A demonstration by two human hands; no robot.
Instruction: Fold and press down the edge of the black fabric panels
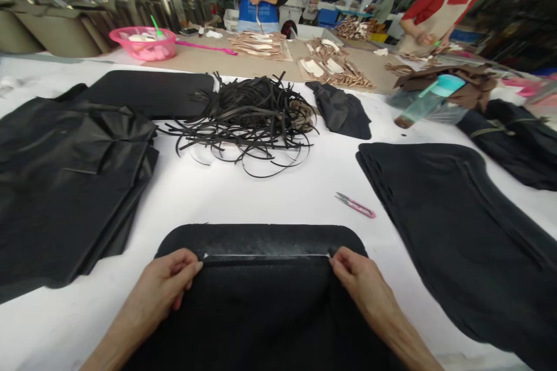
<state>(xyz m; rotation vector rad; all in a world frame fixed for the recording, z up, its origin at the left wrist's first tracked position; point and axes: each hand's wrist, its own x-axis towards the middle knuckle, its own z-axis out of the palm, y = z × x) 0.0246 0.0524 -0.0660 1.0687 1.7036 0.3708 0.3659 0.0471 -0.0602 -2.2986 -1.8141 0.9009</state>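
In front of me lies a black panel [270,239] with rounded far corners. A black fabric piece [265,313] lies over it, its far edge running straight across just below a thin white line. My left hand [172,278] pinches the left end of that edge between thumb and fingers. At the opposite end, my right hand [354,275] pinches the fabric in the same way. Beyond the panel, to the right, pink-handled thread snips [359,207] rest on the white table [209,197].
Stacked black fabric [65,185] lies to my left, more black panels [426,197] to my right. A tangle of black strips [256,113] sits ahead. Farther off are a pink basin [143,49], a bottle with a turquoise lid [429,101] and two people across the table.
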